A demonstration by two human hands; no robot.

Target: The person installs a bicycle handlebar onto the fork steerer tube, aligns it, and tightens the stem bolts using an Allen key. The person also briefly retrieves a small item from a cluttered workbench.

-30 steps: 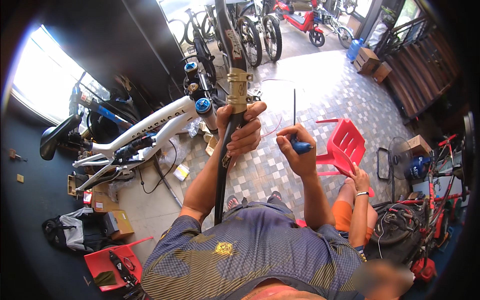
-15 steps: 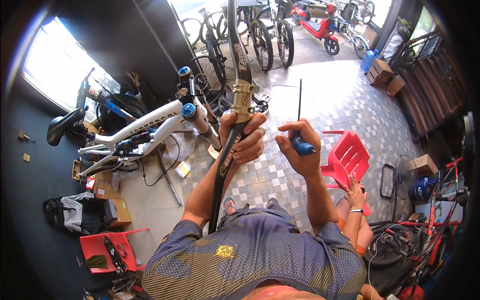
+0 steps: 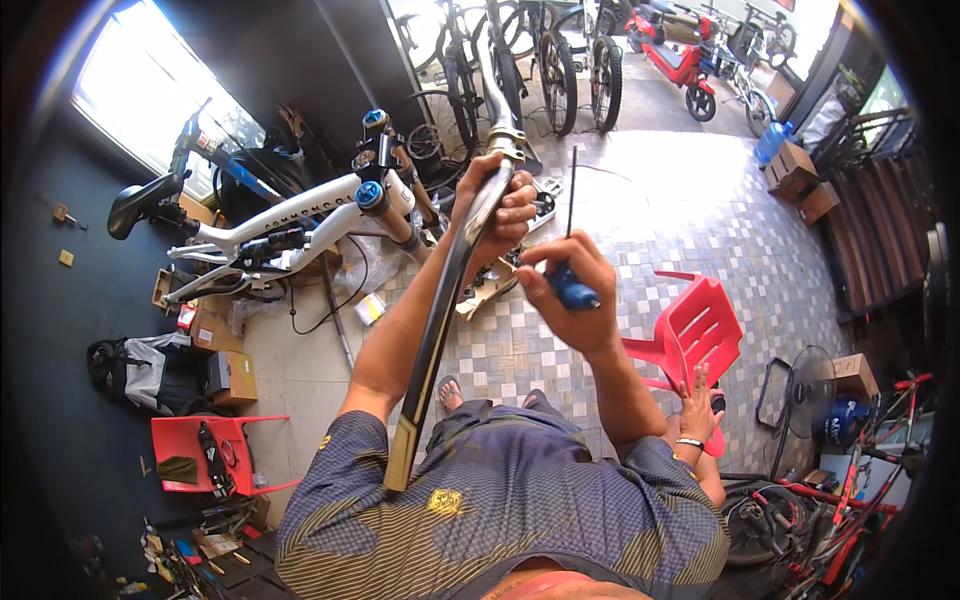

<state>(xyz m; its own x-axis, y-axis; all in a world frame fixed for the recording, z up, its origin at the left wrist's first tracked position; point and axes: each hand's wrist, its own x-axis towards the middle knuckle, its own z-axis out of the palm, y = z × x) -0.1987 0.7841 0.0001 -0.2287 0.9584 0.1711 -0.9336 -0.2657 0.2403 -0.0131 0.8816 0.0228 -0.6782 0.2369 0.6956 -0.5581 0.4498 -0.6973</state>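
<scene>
My left hand is wrapped round a black bicycle handlebar, just below its gold stem clamp. The bar slants from my chest up and away, its far end over the parked bikes; a gold-toned patch shows at the near end. To its right, my right hand grips a screwdriver-like driver by its blue handle. The driver's thin dark shaft points away from me, apart from the clamp. Its tip is too small to make out.
On the left stands a white bicycle frame with blue-capped fork legs. Another person's hand rests by a red plastic chair at right. Several bikes line the far doorway. A second red chair holds tools.
The handlebar has tilted, with its near end swinging left over my chest and its far end rightward. My right hand has shifted slightly left with the driver. The whole view has turned a little.
</scene>
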